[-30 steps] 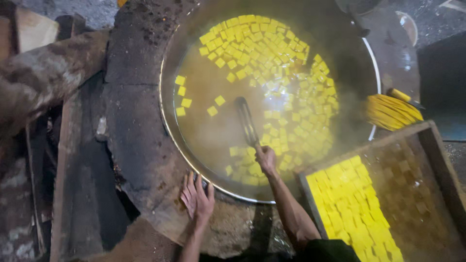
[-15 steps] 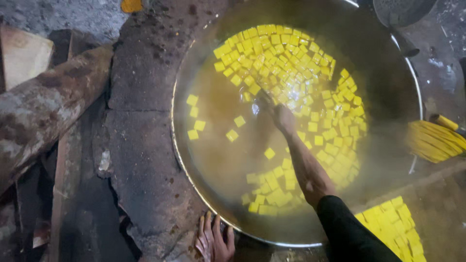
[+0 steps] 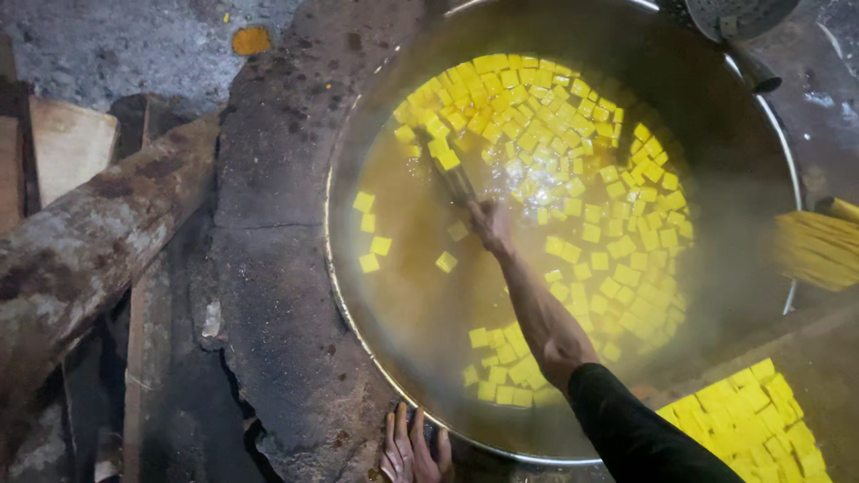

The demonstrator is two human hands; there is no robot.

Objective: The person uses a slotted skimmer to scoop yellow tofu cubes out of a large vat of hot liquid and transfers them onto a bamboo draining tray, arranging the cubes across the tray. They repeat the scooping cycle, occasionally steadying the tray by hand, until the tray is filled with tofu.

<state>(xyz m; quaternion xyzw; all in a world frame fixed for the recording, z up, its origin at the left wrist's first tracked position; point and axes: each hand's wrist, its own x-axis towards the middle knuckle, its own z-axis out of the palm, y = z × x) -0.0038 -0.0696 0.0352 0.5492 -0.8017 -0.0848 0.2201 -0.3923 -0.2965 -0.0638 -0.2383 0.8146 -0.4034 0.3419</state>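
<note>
A big round metal pan (image 3: 344, 295) of steaming yellow-brown liquid fills the middle. Several yellow cubes (image 3: 555, 134) float in it, packed along the far and right sides. My right hand (image 3: 490, 224) reaches out over the liquid, shut on the handle of a stirring tool (image 3: 452, 174) whose end is among the cubes at the far left of the mass. My left hand (image 3: 413, 447) rests flat, fingers spread, on the rough stone stove rim (image 3: 268, 268) just outside the pan's near edge.
A thick log (image 3: 80, 250) and wooden planks (image 3: 63, 143) lie at the left. A tray of yellow cubes (image 3: 761, 420) sits at the bottom right. Yellow strips (image 3: 819, 250) lie at the right edge, and a metal ladle (image 3: 738, 18) at the top right.
My right hand has stretched farther across the pan with the tool, pushing into the cubes. The view has shifted left and closer; my left hand stays on the rim.
</note>
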